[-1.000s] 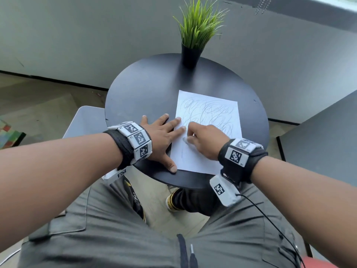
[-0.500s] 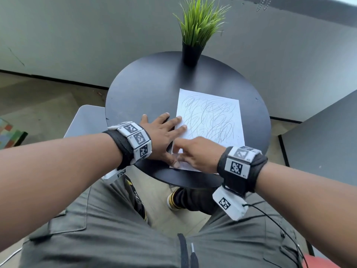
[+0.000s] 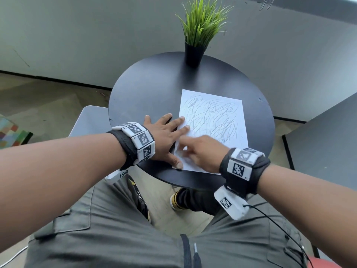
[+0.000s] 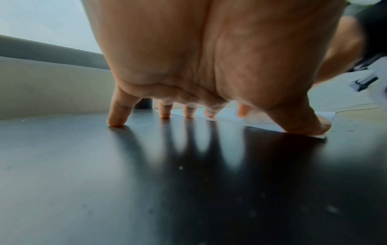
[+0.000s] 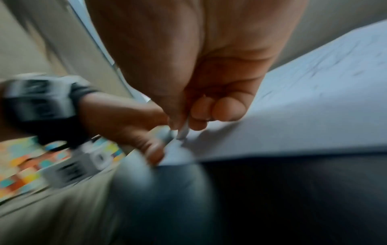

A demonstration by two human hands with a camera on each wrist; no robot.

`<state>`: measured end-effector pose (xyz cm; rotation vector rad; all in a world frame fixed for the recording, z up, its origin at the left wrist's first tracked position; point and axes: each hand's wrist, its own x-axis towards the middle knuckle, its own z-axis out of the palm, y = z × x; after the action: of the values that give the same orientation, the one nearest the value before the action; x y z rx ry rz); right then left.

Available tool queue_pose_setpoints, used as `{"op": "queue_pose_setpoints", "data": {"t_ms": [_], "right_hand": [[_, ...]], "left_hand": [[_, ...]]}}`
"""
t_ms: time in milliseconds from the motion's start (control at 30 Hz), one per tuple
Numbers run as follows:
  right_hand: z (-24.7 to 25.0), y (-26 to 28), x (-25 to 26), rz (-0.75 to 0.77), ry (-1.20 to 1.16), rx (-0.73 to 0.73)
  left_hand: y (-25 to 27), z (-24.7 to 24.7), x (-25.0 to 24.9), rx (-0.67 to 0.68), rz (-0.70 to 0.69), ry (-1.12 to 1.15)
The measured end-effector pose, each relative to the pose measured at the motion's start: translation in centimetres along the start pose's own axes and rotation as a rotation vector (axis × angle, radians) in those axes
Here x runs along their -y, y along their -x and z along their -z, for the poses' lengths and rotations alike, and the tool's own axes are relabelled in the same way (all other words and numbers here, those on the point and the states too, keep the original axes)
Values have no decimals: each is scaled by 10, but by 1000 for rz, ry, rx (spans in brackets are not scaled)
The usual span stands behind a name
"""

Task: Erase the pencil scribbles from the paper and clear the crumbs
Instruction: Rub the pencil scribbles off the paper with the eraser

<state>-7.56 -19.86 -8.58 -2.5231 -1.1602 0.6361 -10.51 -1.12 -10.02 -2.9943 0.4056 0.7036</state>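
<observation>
A white paper (image 3: 212, 120) covered in grey pencil scribbles lies on the round black table (image 3: 146, 89). My left hand (image 3: 168, 132) lies flat with spread fingers, pressing the paper's left edge; its thumb pins the near left corner. In the left wrist view the fingertips (image 4: 165, 114) stand on the table (image 4: 146, 182) and the paper (image 4: 230, 118). My right hand (image 3: 185, 146) is over the paper's near left part, fingers curled. In the blurred right wrist view this hand (image 5: 194, 119) pinches a small pale eraser (image 5: 183, 131) against the paper (image 5: 303, 99).
A potted green grass plant (image 3: 195, 51) stands at the table's far edge. A pale grey seat (image 3: 90, 120) sits to the left, below table height. A dark slab (image 3: 324, 136) lies at the right. My knees are under the near rim.
My right hand has slid from the paper's middle left toward its near left part, close to my left thumb. The left hand has stayed in place.
</observation>
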Motion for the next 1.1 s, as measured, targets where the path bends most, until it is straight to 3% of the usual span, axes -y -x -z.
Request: {"op": "queue_pose_setpoints", "data": {"t_ms": [67, 133, 200, 333, 367, 467, 500, 600, 667, 800, 933, 967, 1100], "right_hand": [[-1, 2, 7, 26, 12, 58], [10, -8, -9, -110, -43, -77], [14, -9, -18, -149, -58, -167], [-3, 9, -1, 36, 18, 99], [0, 8, -3, 27, 19, 94], [12, -2, -18, -135, -64, -147], [11, 0, -17, -135, -66, -160], [-1, 14, -5, -24, -44, 58], [4, 14, -5, -19, -40, 108], [16, 4, -16, -166, -57, -124], [1, 19, 1, -15, -10, 119], [5, 18, 1, -27, -8, 112], [13, 2, -15, -199, -43, -161]], "left_hand": [[0, 1, 0, -8, 3, -9], [-1, 2, 0, -18, -2, -8], [-1, 2, 0, -13, -1, -8], [0, 1, 0, 1, 4, -1], [-1, 2, 0, -1, 2, 5], [-3, 3, -1, 8, 2, 7], [-2, 3, -1, 14, 2, 7], [0, 1, -1, 20, 8, 3], [-1, 3, -1, 14, 6, 2], [-2, 5, -3, 11, 3, -1], [0, 5, -3, 14, 7, -10], [-1, 5, -3, 9, 6, -11], [-2, 6, -5, -13, 2, -29]]}}
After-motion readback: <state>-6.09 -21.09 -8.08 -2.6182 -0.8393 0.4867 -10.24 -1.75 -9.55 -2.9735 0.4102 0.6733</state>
